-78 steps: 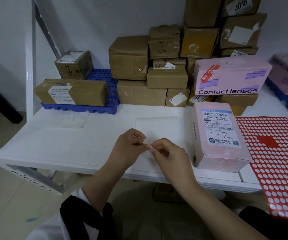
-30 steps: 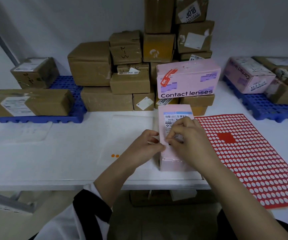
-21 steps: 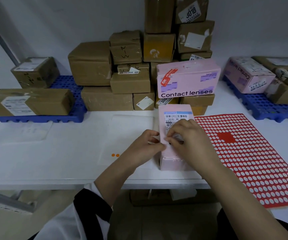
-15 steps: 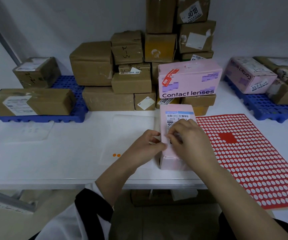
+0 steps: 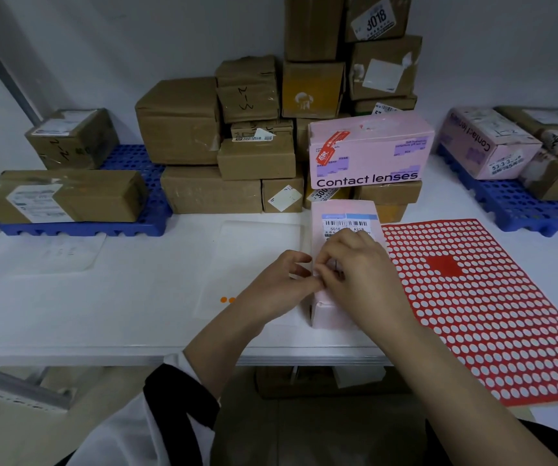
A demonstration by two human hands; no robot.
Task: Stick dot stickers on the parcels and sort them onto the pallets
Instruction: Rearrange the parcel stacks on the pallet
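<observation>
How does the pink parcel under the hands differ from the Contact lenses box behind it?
The pink parcel lies on the white table, shipping label up; the Contact lenses box sits on brown cartons, printed side forward. The right hand rests on the parcel; the box is untouched. Both are pink.

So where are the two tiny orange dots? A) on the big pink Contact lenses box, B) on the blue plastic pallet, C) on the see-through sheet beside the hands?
C: the two tiny orange dot stickers lie on the see-through plastic sheet on the white table, just left of the left hand.
</observation>
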